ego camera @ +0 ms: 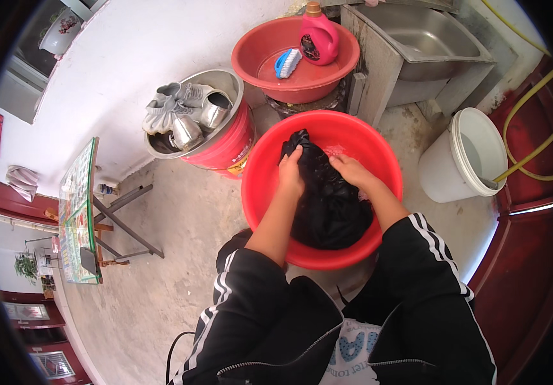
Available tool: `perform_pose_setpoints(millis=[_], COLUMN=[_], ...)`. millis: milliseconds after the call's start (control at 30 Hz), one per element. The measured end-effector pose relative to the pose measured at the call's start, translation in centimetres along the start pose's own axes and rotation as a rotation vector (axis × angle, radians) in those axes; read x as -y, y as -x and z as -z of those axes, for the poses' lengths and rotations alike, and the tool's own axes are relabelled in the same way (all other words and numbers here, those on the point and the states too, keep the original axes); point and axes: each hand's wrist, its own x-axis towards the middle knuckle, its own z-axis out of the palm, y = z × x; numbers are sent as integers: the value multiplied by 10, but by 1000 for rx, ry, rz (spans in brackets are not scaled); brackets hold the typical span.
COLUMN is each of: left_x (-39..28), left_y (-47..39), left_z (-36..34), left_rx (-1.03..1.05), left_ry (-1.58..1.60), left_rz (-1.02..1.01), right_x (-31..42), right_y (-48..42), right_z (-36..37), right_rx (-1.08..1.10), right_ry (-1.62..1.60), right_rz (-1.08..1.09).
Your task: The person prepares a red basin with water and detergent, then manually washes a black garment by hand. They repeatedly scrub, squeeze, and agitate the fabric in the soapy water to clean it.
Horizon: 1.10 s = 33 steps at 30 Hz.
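Note:
A wet black garment (329, 202) lies bunched in a bright red plastic basin (266, 192) on the floor in front of me. My left hand (291, 171) grips its raised upper left part, thumb on top. On the opposite side my right hand (351, 169) has its fingers at the garment's upper right edge, where they are partly hidden. A little foamy water (336, 149) shows beside the right fingers. How the cloth is folded underneath cannot be seen.
Behind stands a dull red basin (247, 60) with a blue scrub brush (287, 63) and a pink detergent bottle (318, 38). Left are shoes (180, 108) in a metal bowl (230, 79) on a red bucket (223, 144). A white bucket (437, 163) with a yellow hose (529, 154) and a steel sink (425, 33) are right.

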Motion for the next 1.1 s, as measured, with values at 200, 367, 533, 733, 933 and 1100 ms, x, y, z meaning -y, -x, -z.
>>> perform_pose_setpoints(millis=[200, 367, 533, 733, 933, 1100], left_x=[-48, -57, -56, -50, -20, -17], left_y=[65, 74, 56, 35, 59, 65], left_z=[-58, -62, -37, -15, -44, -36], left_rx=[335, 192, 149, 316, 43, 108], left_ry=[368, 457, 216, 287, 353, 362], left_rz=[135, 229, 297, 512, 337, 330], right_x=[50, 74, 82, 121, 103, 102], right_y=[40, 55, 50, 85, 66, 60], right_z=[11, 1, -4, -34, -33, -29], right_rx=[-81, 269, -1, -438, -608, -640], right_ry=[-653, -1112, -1098, 22, 90, -39], right_rz=[-297, -223, 101, 857, 605, 659])
